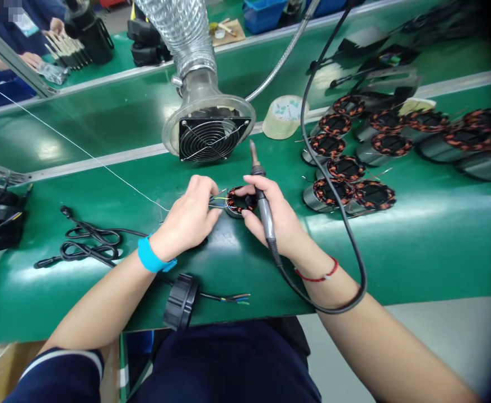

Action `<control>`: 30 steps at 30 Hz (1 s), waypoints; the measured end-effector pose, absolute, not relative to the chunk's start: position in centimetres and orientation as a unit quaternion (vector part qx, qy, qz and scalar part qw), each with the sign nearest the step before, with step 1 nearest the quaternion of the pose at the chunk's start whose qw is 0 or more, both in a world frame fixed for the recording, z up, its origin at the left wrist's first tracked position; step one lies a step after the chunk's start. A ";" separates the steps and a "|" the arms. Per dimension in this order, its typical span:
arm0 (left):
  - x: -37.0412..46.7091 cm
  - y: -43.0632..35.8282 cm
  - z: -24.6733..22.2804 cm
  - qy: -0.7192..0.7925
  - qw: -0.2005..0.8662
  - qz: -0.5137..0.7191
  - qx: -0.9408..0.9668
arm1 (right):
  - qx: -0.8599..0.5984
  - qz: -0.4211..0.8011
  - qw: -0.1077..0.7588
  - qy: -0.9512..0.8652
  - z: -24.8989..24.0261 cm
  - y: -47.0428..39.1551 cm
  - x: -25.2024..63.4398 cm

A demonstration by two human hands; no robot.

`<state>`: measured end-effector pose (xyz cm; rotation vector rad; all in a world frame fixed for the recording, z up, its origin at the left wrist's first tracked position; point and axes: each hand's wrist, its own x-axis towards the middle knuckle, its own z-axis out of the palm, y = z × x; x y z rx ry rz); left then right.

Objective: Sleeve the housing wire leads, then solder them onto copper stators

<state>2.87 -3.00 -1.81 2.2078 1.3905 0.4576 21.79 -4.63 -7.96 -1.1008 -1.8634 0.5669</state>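
Observation:
My right hand is closed around a soldering iron, its tip angled up and away from me. The thumb and fingers of that same hand also reach to a motor stator with copper windings and a black core, partly covered by them. Left of the stator, my left hand is closed in a pinch on thin coloured wires that run toward the windings. A thin white strand, like solder wire, comes from the upper left and ends at the left hand; whether the fingers grip it is hidden.
A fume extractor hangs just beyond my hands. Several stators and a tape roll stand at right. Black cables and a black ring-shaped cap lie nearer. The iron's cord loops over my right forearm. Across the partition, another person's hand shows.

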 end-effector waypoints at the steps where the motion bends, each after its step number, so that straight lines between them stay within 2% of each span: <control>1: 2.5 -2.8 -1.7 0.522 0.251 0.157 0.800 | -0.443 0.229 0.430 -0.753 -8.1 -4.5 21.7; 5: 1.2 -1.5 -1.2 0.533 0.378 0.086 0.752 | -0.430 0.205 0.390 -0.788 -8.6 -3.9 21.3; 8: 0.7 -0.8 -1.0 0.524 0.528 0.104 0.660 | -0.430 0.190 0.390 -0.792 -8.5 -3.9 21.1; 10: 0.8 -0.6 -1.2 0.523 0.584 0.130 0.607 | -0.431 0.189 0.389 -0.792 -8.4 -4.2 21.1; 17: 2.7 -0.3 -1.6 0.565 0.538 0.141 0.610 | -0.420 0.205 0.381 -0.798 -8.1 -5.3 21.4; 24: 2.0 0.3 -0.9 0.569 0.575 0.096 0.580 | -0.410 0.223 0.408 -0.785 -7.8 -5.3 21.8; 30: 3.5 -0.2 -0.7 0.606 0.523 0.125 0.586 | -0.408 0.230 0.422 -0.776 -7.6 -5.4 21.7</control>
